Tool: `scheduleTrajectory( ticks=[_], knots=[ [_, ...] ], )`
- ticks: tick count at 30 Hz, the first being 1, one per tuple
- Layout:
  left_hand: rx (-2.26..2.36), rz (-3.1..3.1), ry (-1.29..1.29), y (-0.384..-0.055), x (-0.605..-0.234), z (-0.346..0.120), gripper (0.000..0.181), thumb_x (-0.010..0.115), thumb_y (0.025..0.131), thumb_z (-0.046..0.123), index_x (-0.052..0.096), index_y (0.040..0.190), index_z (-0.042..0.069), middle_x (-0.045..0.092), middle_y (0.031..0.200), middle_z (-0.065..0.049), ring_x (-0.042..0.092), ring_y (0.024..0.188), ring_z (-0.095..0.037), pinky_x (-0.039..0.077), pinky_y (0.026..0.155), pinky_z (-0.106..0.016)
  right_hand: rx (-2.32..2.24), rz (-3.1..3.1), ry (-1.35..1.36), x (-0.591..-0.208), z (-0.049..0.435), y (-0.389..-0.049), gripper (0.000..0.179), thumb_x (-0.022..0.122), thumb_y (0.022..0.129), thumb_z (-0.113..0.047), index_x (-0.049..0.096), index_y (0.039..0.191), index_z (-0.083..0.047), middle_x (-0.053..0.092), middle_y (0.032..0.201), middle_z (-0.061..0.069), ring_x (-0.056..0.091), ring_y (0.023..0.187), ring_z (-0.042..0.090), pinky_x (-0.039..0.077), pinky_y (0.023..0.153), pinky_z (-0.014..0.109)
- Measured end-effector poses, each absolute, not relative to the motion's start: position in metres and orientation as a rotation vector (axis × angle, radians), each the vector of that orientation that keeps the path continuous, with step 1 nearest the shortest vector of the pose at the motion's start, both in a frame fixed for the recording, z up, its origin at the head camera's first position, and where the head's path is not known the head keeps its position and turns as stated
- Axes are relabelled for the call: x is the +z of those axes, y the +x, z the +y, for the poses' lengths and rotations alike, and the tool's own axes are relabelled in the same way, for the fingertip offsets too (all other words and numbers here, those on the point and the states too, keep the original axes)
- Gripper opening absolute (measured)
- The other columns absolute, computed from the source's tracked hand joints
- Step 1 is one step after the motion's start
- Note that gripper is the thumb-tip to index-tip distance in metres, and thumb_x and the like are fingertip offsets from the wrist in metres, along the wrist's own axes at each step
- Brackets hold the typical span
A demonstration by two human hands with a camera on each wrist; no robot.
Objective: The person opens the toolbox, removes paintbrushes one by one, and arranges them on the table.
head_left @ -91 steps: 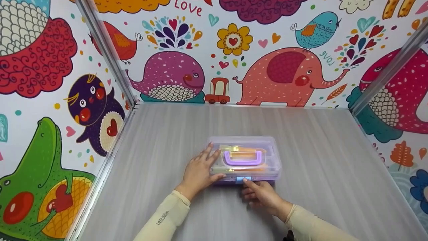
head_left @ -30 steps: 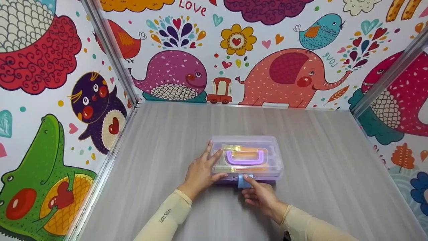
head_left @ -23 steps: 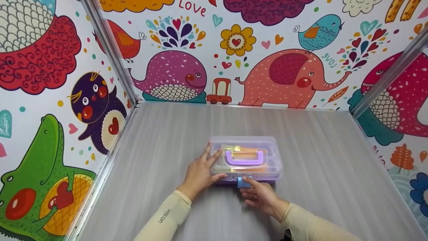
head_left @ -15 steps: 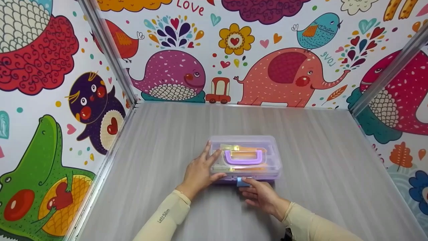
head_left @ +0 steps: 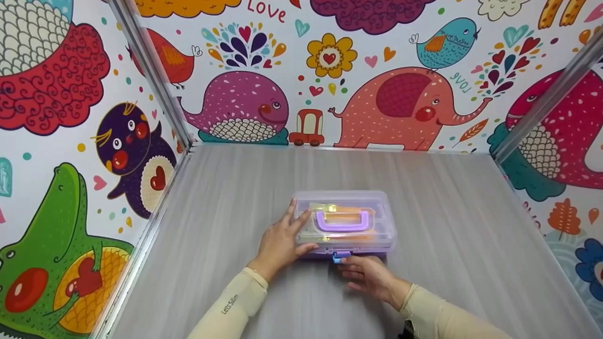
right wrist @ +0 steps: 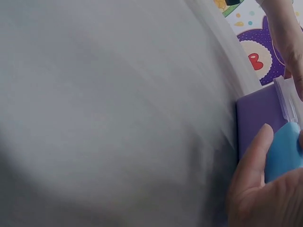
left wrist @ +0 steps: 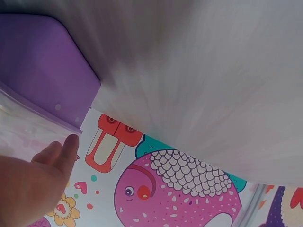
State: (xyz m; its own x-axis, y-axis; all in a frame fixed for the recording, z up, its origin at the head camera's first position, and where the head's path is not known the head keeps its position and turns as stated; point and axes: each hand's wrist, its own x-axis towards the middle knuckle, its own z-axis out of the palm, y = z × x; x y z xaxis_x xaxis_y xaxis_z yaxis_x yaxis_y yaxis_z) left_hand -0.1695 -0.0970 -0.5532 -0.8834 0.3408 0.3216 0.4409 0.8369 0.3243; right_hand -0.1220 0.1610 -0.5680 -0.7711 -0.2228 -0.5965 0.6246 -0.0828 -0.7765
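A plastic case with a clear lid (head_left: 384, 230), a purple handle (head_left: 343, 228) and a purple base (left wrist: 47, 66) sits on the table. Through the lid, orange and yellow items (head_left: 351, 213) show blurred. My left hand (head_left: 278, 242) rests on the lid's left end, fingers spread and thumb along the front edge. At the front, my right hand (head_left: 374, 278) pinches the blue latch (right wrist: 283, 149) between thumb and fingers. The latch stands out from the case front, tipped downward. The lid lies down on the base.
The grey wood-grain table (head_left: 235, 188) runs back to walls printed with cartoon animals. Metal posts (head_left: 150, 70) stand at the corners, and a metal rail (head_left: 141, 254) follows the left edge.
The blue latch lay against the case front three seconds ago; it has swung outward and down under my right thumb, which moved slightly lower. My left hand and the case have stayed put.
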Motion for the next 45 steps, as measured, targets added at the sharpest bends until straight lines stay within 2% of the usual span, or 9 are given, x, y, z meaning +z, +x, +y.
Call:
scheduleTrajectory(
  ticks=[8,18,25,32,35,38,41,43,45],
  knots=[
    [-0.589,-2.759,-0.604,-0.169,-0.552,-0.097,0.089,0.073,0.077,0.066,0.045,0.151,0.027,0.023,0.162,-0.018,0.067,0.093,-0.038,0.057,0.076,-0.046,-1.878,1.648,0.434,-0.570,0.163,-0.124,0.027,0.077,0.084,-0.028,0.069,0.100,-0.008,0.072,0.109,0.012,0.067,0.098,0.023,0.057,0.075,0.035],
    [-0.559,-2.755,-0.614,-0.170,-0.553,-0.097,0.089,0.072,0.077,0.066,0.046,0.151,0.026,0.026,0.161,-0.018,0.068,0.091,-0.037,0.057,0.075,-0.047,-1.848,1.700,0.347,-0.569,0.166,-0.124,0.030,0.077,0.085,-0.029,0.070,0.102,-0.006,0.072,0.109,0.012,0.066,0.098,0.023,0.057,0.073,0.035],
    [-0.577,-2.777,-0.596,-0.168,-0.554,-0.096,0.089,0.071,0.078,0.067,0.044,0.152,0.026,0.022,0.162,-0.018,0.066,0.097,-0.039,0.057,0.077,-0.047,-1.738,1.843,0.302,-0.567,0.177,-0.121,0.039,0.076,0.086,-0.026,0.062,0.111,0.001,0.070,0.110,0.014,0.065,0.098,0.025,0.059,0.076,0.042],
    [-0.578,-2.781,-0.591,-0.168,-0.554,-0.095,0.089,0.071,0.078,0.066,0.044,0.152,0.025,0.021,0.162,-0.018,0.066,0.095,-0.038,0.057,0.075,-0.046,-1.394,2.046,-0.109,-0.558,0.224,-0.127,0.037,0.073,0.089,-0.020,0.066,0.115,0.006,0.069,0.094,0.005,0.064,0.085,0.017,0.059,0.075,0.040],
    [-0.585,-2.782,-0.592,-0.169,-0.553,-0.095,0.090,0.071,0.078,0.067,0.044,0.152,0.025,0.020,0.163,-0.017,0.066,0.096,-0.039,0.057,0.076,-0.046,-1.173,2.157,-0.335,-0.547,0.252,-0.134,0.031,0.076,0.087,-0.022,0.070,0.106,0.003,0.070,0.090,0.002,0.061,0.080,0.013,0.057,0.071,0.032],
    [-0.595,-2.787,-0.595,-0.169,-0.553,-0.095,0.090,0.071,0.078,0.067,0.043,0.152,0.025,0.019,0.163,-0.017,0.065,0.099,-0.040,0.057,0.076,-0.046,-1.017,2.353,-0.437,-0.534,0.277,-0.140,0.025,0.080,0.083,-0.025,0.071,0.093,-0.004,0.068,0.084,0.000,0.059,0.076,0.014,0.050,0.065,0.027],
    [-0.610,-2.795,-0.594,-0.169,-0.553,-0.095,0.090,0.071,0.078,0.066,0.042,0.153,0.025,0.018,0.163,-0.017,0.064,0.102,-0.041,0.057,0.078,-0.047,-1.022,2.575,-0.402,-0.525,0.291,-0.145,0.027,0.082,0.080,-0.024,0.068,0.094,-0.006,0.067,0.089,0.003,0.061,0.083,0.020,0.053,0.072,0.034],
    [-0.637,-2.800,-0.585,-0.169,-0.553,-0.095,0.089,0.073,0.078,0.064,0.043,0.153,0.025,0.017,0.164,-0.017,0.064,0.101,-0.041,0.056,0.078,-0.048,-1.126,2.677,-0.356,-0.523,0.293,-0.148,0.036,0.084,0.079,-0.021,0.066,0.105,-0.002,0.068,0.101,0.010,0.063,0.094,0.028,0.054,0.083,0.044],
    [-0.665,-2.807,-0.571,-0.168,-0.553,-0.094,0.089,0.074,0.077,0.062,0.044,0.152,0.025,0.017,0.164,-0.016,0.064,0.102,-0.040,0.056,0.079,-0.047,-1.251,2.733,-0.348,-0.524,0.289,-0.150,0.052,0.085,0.079,-0.018,0.061,0.121,0.001,0.063,0.119,0.017,0.060,0.109,0.036,0.051,0.093,0.054]
  ],
)
